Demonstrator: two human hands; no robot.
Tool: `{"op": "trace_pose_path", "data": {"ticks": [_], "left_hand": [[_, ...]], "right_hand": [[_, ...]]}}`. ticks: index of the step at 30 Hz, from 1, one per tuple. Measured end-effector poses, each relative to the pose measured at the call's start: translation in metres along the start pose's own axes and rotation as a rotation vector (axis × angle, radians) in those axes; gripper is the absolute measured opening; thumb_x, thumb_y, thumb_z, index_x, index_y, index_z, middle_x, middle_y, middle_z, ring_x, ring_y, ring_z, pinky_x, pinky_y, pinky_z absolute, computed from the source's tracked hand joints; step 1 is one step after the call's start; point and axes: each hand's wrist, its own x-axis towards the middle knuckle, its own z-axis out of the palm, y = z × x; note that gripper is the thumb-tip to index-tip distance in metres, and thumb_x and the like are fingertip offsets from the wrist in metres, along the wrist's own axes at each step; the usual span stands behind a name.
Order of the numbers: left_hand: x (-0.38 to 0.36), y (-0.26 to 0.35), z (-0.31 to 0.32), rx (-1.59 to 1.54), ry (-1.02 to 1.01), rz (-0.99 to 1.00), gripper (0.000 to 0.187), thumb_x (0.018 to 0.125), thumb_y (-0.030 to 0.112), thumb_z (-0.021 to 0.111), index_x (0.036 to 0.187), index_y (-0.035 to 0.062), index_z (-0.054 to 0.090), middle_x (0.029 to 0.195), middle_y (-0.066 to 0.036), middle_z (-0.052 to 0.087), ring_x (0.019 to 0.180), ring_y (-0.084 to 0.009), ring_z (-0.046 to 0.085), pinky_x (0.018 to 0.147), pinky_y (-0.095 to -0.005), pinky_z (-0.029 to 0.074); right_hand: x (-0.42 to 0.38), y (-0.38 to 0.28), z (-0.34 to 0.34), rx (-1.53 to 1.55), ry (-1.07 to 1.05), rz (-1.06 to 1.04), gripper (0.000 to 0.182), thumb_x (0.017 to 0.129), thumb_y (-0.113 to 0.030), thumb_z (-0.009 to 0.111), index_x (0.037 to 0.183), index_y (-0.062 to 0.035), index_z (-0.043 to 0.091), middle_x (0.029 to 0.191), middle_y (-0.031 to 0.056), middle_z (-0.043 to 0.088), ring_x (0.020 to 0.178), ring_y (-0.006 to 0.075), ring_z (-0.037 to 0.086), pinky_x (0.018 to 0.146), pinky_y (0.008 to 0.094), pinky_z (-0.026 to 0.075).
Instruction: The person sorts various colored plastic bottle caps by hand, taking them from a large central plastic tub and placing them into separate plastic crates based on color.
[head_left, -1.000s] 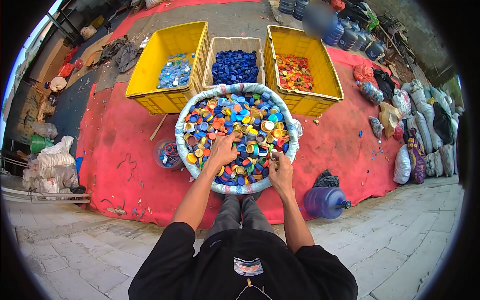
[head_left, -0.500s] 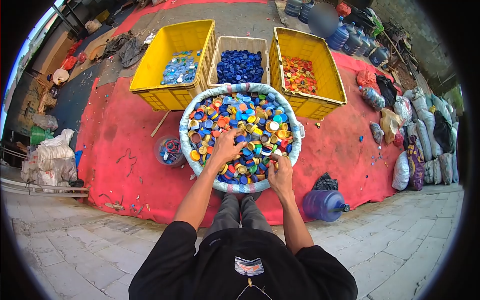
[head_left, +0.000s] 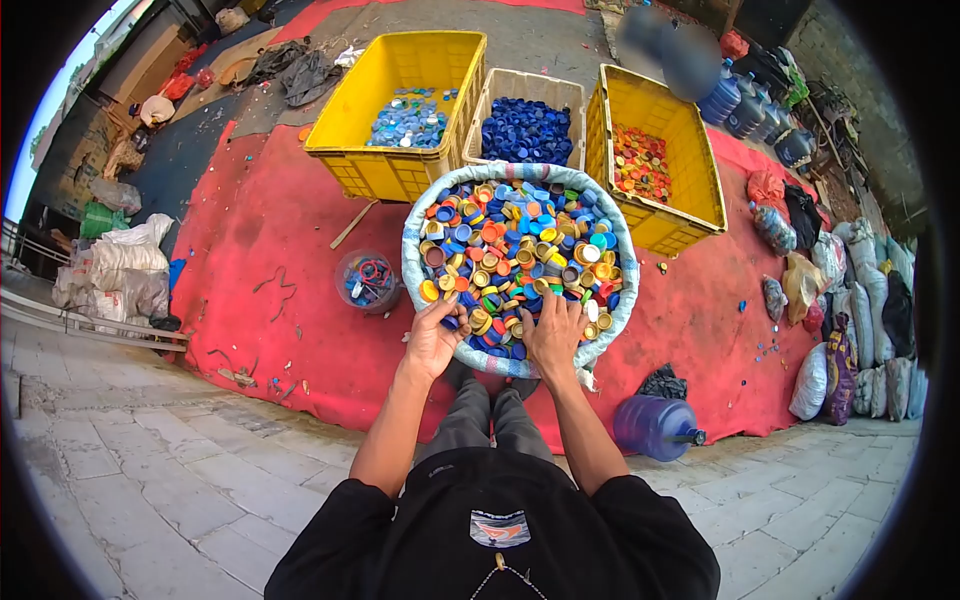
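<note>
A round basket [head_left: 627,300] with a pale cloth rim holds a heap of mixed coloured bottle caps [head_left: 520,240]. At its near left edge my left hand [head_left: 434,335] grips a dark blue cap [head_left: 451,322] between thumb and fingers. My right hand [head_left: 555,333] rests on the caps at the near right, palm down with fingers apart. Behind the basket are a yellow crate [head_left: 385,172] with light blue caps, a white crate [head_left: 577,92] with dark blue caps, and another yellow crate [head_left: 680,222] with orange and red caps.
A small clear tub [head_left: 345,290] stands left of the basket on the red mat [head_left: 250,300]. A large water jug [head_left: 650,425] lies at the near right. Filled sacks [head_left: 865,290] line the right side; white sacks [head_left: 125,270] are at the left.
My left hand has moved from the middle of the heap to the near left rim. My right hand has spread over the caps. The view has shifted, with the basket further right.
</note>
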Motion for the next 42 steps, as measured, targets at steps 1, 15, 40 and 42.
{"op": "trace_pose_path", "data": {"ticks": [1,15,40,42], "left_hand": [[-0.003,-0.002,-0.003,0.03,0.019,0.001,0.011,0.091,0.016,0.065,0.086,0.0077,0.058,0.084,-0.005,0.059,0.071,-0.0135,0.056,0.062,-0.0275,0.049],[-0.014,-0.052,-0.008,1.568,-0.025,0.788,0.041,0.075,0.012,0.076,0.108,-0.0008,0.056,0.097,-0.017,0.065,0.083,-0.0342,0.065,0.069,-0.0427,0.052],[0.0,-0.064,-0.001,1.57,0.083,0.81,0.043,0.08,0.018,0.072,0.115,-0.0008,0.054,0.092,-0.013,0.062,0.07,-0.0281,0.062,0.058,-0.0401,0.051],[0.005,-0.055,-0.003,1.36,0.1,0.73,0.04,0.081,0.018,0.07,0.114,-0.0005,0.058,0.091,-0.006,0.063,0.062,-0.0169,0.055,0.05,-0.0304,0.045]], "right_hand": [[0.001,0.0,0.003,-0.002,0.011,0.001,0.053,0.078,-0.029,0.073,0.122,-0.0053,0.055,0.099,0.0108,0.061,0.093,0.0291,0.05,0.078,0.0443,0.034],[0.014,0.013,-0.016,0.503,0.072,0.154,0.053,0.079,-0.021,0.076,0.123,-0.0031,0.053,0.081,0.0046,0.062,0.077,0.0194,0.059,0.07,0.0341,0.044],[-0.042,0.037,-0.025,1.01,-0.213,0.575,0.026,0.083,-0.011,0.066,0.107,-0.0006,0.061,0.078,0.0068,0.061,0.067,0.0146,0.057,0.058,0.0272,0.047],[-0.033,0.028,-0.034,0.612,-0.232,0.337,0.025,0.084,-0.013,0.066,0.105,-0.0005,0.063,0.079,0.0119,0.058,0.07,0.0209,0.061,0.06,0.0337,0.049]]}}
